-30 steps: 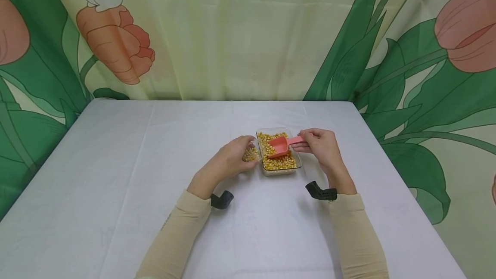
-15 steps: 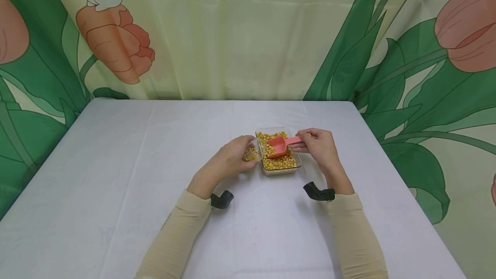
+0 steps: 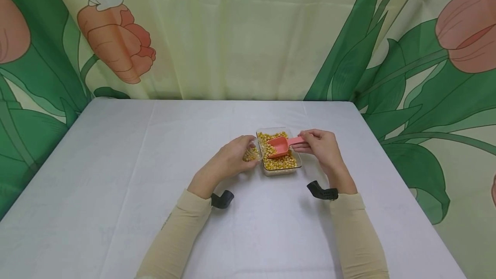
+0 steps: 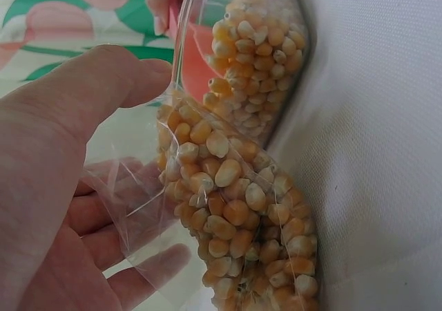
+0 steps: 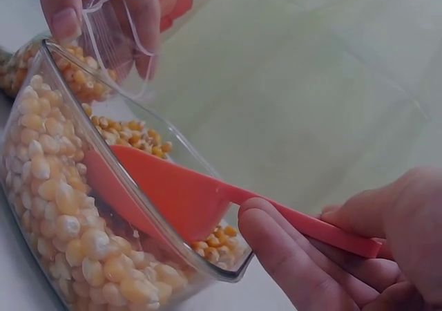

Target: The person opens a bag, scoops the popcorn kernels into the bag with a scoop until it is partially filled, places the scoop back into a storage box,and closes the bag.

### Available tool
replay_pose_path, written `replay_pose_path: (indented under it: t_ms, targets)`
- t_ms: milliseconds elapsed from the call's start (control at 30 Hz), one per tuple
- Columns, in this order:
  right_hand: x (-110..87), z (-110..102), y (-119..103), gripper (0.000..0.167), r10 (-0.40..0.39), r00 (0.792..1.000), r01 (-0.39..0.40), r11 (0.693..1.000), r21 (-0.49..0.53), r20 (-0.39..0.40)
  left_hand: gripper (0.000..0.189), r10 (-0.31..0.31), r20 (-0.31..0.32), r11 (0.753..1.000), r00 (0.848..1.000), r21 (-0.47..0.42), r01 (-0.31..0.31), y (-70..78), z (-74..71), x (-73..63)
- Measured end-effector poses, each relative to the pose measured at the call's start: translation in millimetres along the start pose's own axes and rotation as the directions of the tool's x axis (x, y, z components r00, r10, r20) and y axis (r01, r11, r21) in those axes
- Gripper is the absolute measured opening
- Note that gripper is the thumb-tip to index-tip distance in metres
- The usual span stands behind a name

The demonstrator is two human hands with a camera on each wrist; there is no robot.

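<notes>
My left hand (image 3: pixel 229 158) holds a clear zip bag (image 4: pixel 235 204) of yellow corn kernels by its opening, thumb on one side and fingers on the other. The bag rests against the left side of a rectangular glass container (image 3: pixel 278 172), which is filled with more corn kernels (image 5: pixel 59 186). My right hand (image 3: pixel 324 147) pinches the flat handle of a coral-pink scoop (image 5: pixel 183 193) between thumb and fingers. The scoop's bowl sits inside the container among the kernels, its open end toward the bag. Kernels and the container wall hide part of its tip.
A white cloth covers the table (image 3: pixel 116 162). Behind it hangs a curtain (image 3: pixel 240 33) printed with tulips, leaves, a carrot and a rabbit. Black camera mounts (image 3: pixel 222 199) stick out from both wrists.
The scoop and my right hand shift slightly left, then slightly back to the right, the scoop staying in the kernels. My left hand and the bag keep their place.
</notes>
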State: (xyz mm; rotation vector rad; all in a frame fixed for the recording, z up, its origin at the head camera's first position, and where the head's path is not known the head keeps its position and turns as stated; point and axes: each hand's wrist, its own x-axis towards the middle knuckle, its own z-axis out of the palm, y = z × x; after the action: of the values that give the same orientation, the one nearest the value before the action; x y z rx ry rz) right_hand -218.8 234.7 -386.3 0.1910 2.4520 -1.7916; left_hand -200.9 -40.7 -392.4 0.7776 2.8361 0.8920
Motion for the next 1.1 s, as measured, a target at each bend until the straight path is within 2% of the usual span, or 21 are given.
replay_pose_path:
  t_ms: [167,467,600,867,1100]
  targets:
    - [0.3,-3.8,1.5,0.048,0.033,0.999,-0.033,0.999,0.035,0.009,0.069,-0.006,0.003,1.000,1.000,-0.009,0.006,0.6,-0.7,-0.4]
    - [3.0,-7.1,5.9,0.049,0.060,0.998,-0.062,0.993,0.104,0.023,0.066,0.061,-0.041,0.998,0.997,0.004,-0.061,0.3,-4.4,-1.0]
    - [5.1,-9.1,8.3,0.050,0.068,0.997,-0.072,0.986,0.148,0.033,0.065,0.074,-0.065,0.997,0.995,-0.025,-0.076,2.1,-7.2,-2.1]
    - [5.4,-10.4,9.1,0.053,0.085,0.995,-0.094,0.970,0.225,0.049,0.066,0.056,-0.080,0.995,0.995,-0.077,-0.062,4.5,-15.6,-5.3]
    - [6.1,-11.9,11.2,0.054,0.097,0.993,-0.112,0.950,0.292,0.067,0.064,0.086,-0.100,0.988,0.991,-0.119,-0.098,5.4,-21.7,-8.0]
